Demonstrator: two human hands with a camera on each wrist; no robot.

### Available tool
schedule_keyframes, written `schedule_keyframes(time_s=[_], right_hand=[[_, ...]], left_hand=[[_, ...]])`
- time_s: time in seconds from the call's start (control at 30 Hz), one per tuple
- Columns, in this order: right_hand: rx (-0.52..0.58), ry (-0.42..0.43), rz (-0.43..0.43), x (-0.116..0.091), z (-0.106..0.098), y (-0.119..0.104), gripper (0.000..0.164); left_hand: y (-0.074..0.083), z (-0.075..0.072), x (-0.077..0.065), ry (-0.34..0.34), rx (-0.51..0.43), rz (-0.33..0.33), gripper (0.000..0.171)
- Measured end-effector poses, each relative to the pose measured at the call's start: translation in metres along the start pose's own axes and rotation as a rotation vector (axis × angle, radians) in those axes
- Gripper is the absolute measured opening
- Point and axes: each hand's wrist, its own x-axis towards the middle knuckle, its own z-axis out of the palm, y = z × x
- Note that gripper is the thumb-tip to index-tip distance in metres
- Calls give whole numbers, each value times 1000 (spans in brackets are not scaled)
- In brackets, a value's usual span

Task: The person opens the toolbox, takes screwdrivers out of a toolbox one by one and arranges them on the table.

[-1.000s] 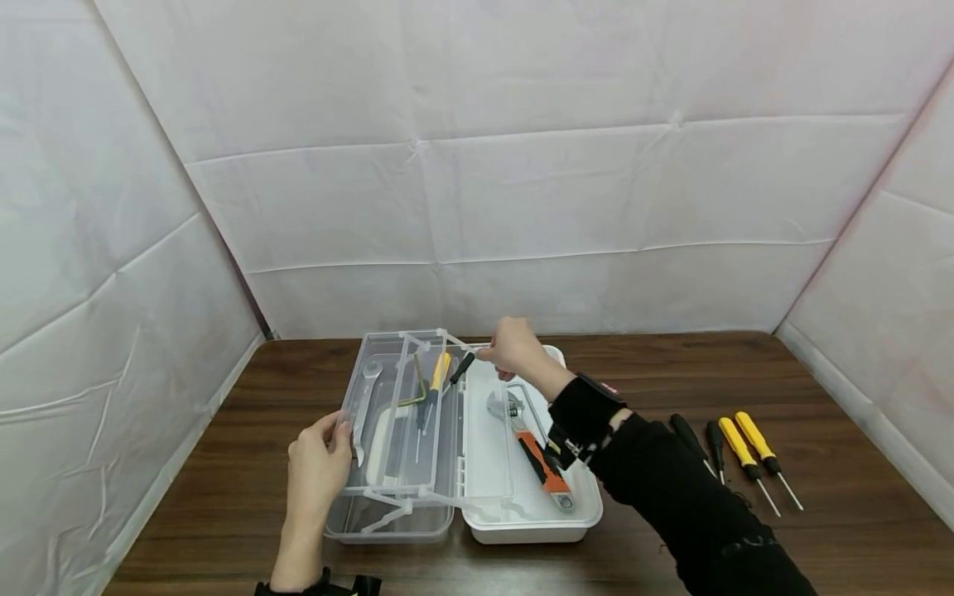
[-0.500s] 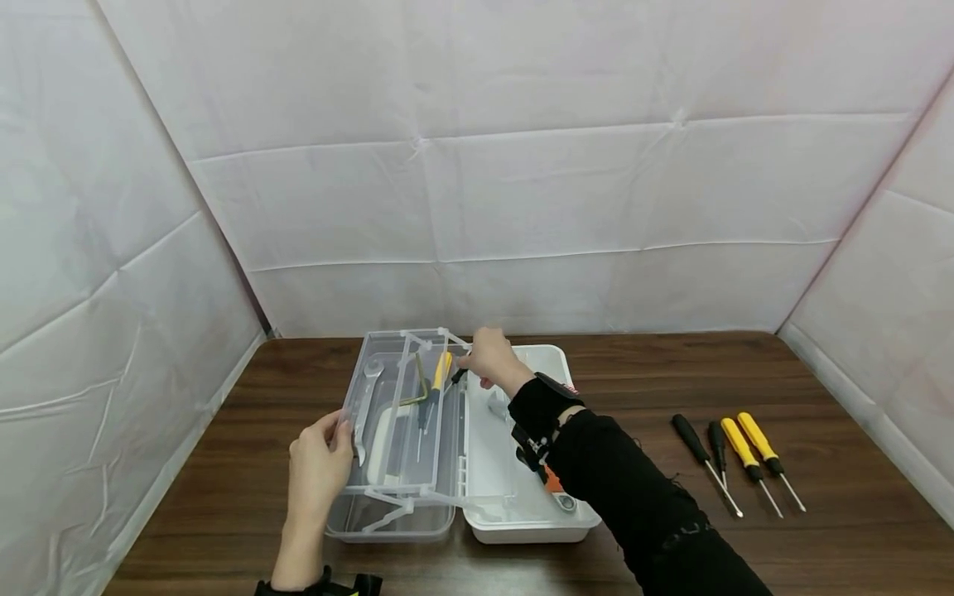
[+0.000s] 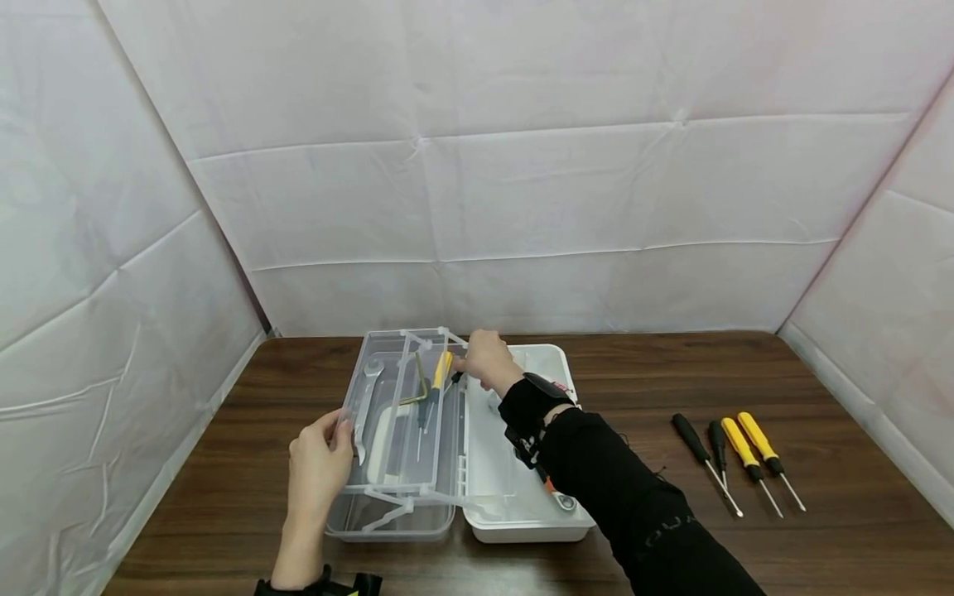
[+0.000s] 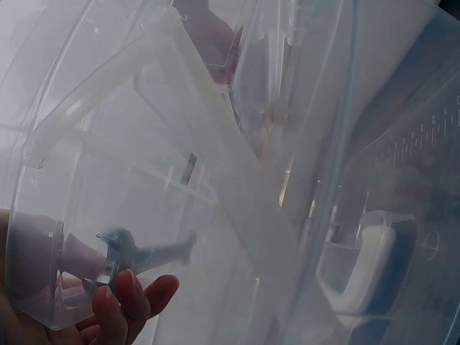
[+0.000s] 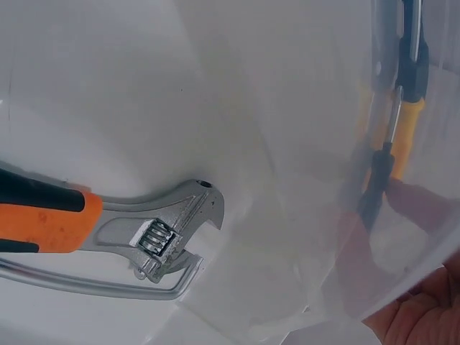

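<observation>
My left hand (image 3: 319, 459) pinches the left edge of a raised clear plastic tray (image 3: 398, 480), part of an opened toolbox. In the left wrist view, its fingertips (image 4: 133, 298) curl against the clear wall near a wrench (image 4: 118, 259). My right hand (image 3: 488, 360) is at the tray's far right end, pinching a small black-handled screwdriver (image 5: 376, 180); its handle is mostly covered in the head view. Beside it in the tray are a yellow-handled screwdriver (image 3: 443, 370), a brass-coloured hex key (image 3: 420, 385) and a wrench (image 3: 368, 410).
An orange-handled adjustable wrench (image 5: 129, 223) and a bent silver rod (image 5: 108, 282) lie in the white box half (image 3: 529, 538). On the wooden table (image 3: 641, 546), right of the box, lie black screwdrivers (image 3: 689, 437) and yellow screwdrivers (image 3: 756, 434). White cloth walls (image 3: 551, 190) enclose the table.
My right hand has moved left and slightly nearer with the black screwdriver, over the tray's right edge. The right forearm now covers most of the adjustable wrench. My left hand stays put.
</observation>
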Motion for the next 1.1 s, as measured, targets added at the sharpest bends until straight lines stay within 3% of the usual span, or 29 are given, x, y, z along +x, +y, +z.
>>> schedule_keyframes(time_s=[0.37, 0.77, 0.97, 1.1], right_hand=[[-116, 9, -81, -6, -1, 5, 14], [-69, -11, -121, -13, 0, 8, 20], [19, -56, -178, -31, -21, 11, 35], [13, 2, -235, -50, -43, 26, 33]], left_hand=[[0, 2, 0, 0, 0, 1, 30], [0, -3, 1, -12, 2, -14, 31], [-2, -2, 1, 2, 5, 10, 30], [-3, 0, 1, 8, 0, 17, 29]])
